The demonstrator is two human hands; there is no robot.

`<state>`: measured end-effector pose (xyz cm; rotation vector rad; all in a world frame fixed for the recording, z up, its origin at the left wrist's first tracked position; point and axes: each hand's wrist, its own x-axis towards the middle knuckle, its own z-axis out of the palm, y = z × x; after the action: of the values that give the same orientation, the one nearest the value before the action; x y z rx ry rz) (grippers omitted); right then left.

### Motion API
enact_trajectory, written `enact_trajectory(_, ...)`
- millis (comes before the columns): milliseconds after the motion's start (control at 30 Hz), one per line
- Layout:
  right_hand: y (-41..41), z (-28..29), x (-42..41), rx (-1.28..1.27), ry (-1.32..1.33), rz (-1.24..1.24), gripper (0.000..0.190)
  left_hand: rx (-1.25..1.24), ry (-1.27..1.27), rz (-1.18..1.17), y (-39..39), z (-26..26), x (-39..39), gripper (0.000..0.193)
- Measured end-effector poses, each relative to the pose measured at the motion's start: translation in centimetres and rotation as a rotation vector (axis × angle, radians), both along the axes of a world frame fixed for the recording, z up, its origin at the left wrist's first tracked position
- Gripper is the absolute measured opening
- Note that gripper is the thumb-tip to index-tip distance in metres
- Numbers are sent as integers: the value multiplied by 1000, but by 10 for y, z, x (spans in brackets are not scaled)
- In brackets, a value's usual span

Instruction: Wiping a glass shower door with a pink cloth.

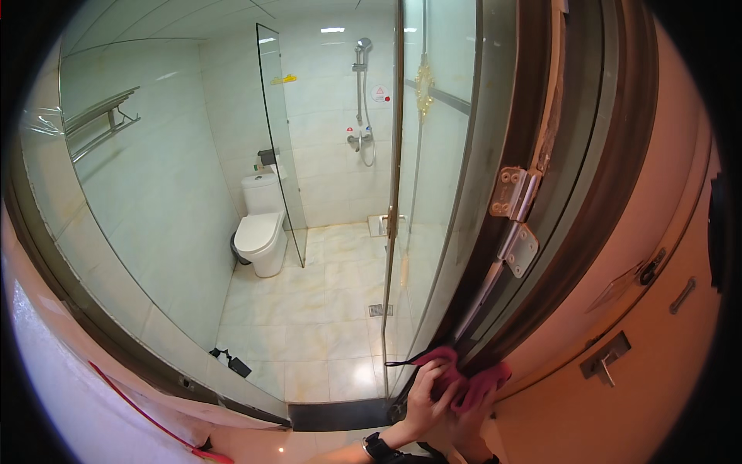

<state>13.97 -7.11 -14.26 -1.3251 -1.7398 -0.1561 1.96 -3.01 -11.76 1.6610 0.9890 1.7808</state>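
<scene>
Both of my hands hold a dark pink cloth (443,371) against the lower end of the brown door frame (493,330) on the hinge side. My left hand (428,391), with a dark band on its wrist, grips the cloth's left part. A thin dark loop sticks out from the cloth to the left. My right hand (468,420) is beside it, lower and partly in shadow, with its fingers on the cloth's right part. Above them, a metal hinge (516,217) joins the door and frame. The glass door (432,232) stands open into the bathroom.
Beyond the doorway are a white toilet (261,232), a glass partition (284,145), a hand shower (363,43) and a floor drain (380,310). A dark threshold (339,415) crosses the doorway. A wooden door (579,417) with a lever handle (606,362) stands at right; a red stick (142,412) lies lower left.
</scene>
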Motion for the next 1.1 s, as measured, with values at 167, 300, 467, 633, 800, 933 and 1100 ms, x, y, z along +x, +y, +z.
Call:
enact_trajectory(167, -3, -1, 16, 80, -51, -104, 86, 74, -91, -25, -4, 18, 2, 43)
enact_trajectory(300, 11, 82, 8, 49, 200, 124, 74, 287, -94, -62, 5, 82, -3, 44)
enact_trajectory(467, 29, 113, -27, -47, 1213, 483, 56, 258, -126, -50, 19, 94, -3, 47)
enact_trajectory(633, 27, 52, -26, -53, 1043, 306, 61, 111, -170, -126, 18, 55, -12, 36)
enact_trajectory(800, 10, 39, -20, -73, 343, -106, 72, 38, -131, -247, 9, 37, -19, 36)
enact_trajectory(933, 10, -7, -20, -74, 265, -212, 82, 32, -154, -364, 9, 23, -22, 38)
enact_trajectory(1100, -1, 9, -48, 26, 303, -212, 83, -21, -58, -251, 8, 16, -31, 40)
